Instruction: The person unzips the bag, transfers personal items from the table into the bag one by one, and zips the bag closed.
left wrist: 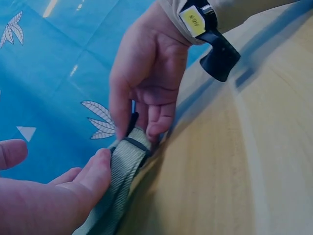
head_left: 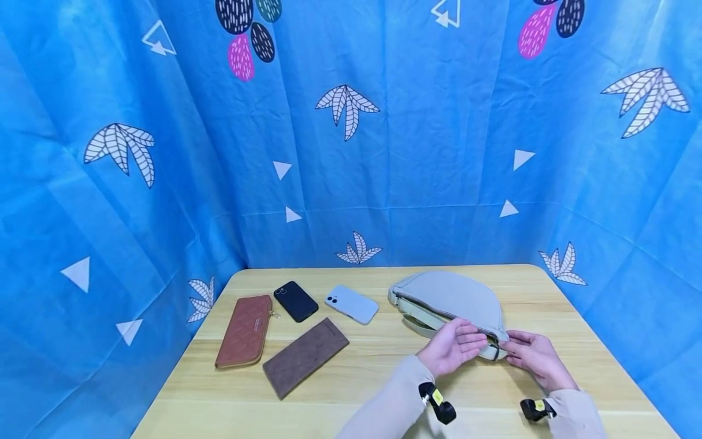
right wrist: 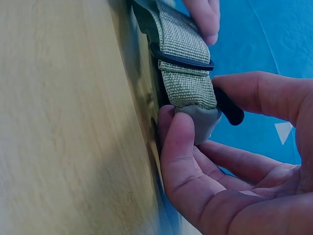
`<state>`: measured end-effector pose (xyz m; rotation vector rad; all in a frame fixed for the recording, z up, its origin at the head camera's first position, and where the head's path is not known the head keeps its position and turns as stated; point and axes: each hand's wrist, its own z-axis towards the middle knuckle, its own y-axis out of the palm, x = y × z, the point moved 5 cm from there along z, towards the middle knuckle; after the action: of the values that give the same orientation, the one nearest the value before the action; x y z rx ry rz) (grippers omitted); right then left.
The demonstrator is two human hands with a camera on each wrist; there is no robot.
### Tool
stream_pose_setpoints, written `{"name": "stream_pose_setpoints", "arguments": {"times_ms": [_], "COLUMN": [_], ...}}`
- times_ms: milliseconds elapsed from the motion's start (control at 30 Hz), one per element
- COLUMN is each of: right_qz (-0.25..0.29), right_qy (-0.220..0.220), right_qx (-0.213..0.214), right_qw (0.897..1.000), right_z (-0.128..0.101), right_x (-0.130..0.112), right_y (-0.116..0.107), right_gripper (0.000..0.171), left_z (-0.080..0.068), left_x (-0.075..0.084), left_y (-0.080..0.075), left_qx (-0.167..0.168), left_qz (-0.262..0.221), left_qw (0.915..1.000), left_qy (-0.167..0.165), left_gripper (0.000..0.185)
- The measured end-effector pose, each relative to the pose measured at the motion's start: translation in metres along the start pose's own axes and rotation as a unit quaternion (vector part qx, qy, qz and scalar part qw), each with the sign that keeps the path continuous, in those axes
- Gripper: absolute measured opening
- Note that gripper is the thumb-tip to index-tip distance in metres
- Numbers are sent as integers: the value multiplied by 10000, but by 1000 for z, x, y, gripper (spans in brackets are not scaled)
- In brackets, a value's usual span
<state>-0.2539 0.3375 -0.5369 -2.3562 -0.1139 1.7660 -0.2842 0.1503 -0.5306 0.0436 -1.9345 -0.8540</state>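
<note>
A pale grey half-moon waist bag (head_left: pixel 452 296) lies at the right of the table, its zipped side facing me. Its greenish webbing strap (right wrist: pixel 188 49) passes through a black slider (right wrist: pixel 183 63) at the bag's right end. My right hand (head_left: pixel 532 356) grips that end between thumb and fingers. A black zipper pull (right wrist: pixel 229 107) sits against one of its fingers in the right wrist view. My left hand (head_left: pixel 452 349) is held with fingers extended along the bag's front edge. In the left wrist view its fingertips touch the edge of the strap (left wrist: pixel 122 169).
Left of the bag lie a light-coloured phone (head_left: pixel 352 304) and a black phone (head_left: pixel 296 301). Nearer the left edge are a reddish-brown zip wallet (head_left: pixel 244 332) and a dark brown long wallet (head_left: pixel 306 358). A blue patterned curtain (head_left: pixel 439 152) surrounds the wooden table (head_left: pixel 219 414).
</note>
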Motion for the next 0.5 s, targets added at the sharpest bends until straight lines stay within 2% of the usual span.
{"name": "stream_pose_setpoints", "arguments": {"times_ms": [200,500], "right_qz": [66,102], "right_qy": [48,-54], "right_qx": [3,-152], "right_qw": [10000,9998], "right_z": [-1,-1], "right_x": [1,0], "right_y": [0,2], "right_gripper": [70,64], "left_z": [2,6], "left_x": [-8,-11], "left_y": [-1,-1], "left_qx": [19,-92], "left_qz": [28,255], "left_qw": [10000,9993], "left_qy": [-79,-260], "left_gripper": [56,57]}}
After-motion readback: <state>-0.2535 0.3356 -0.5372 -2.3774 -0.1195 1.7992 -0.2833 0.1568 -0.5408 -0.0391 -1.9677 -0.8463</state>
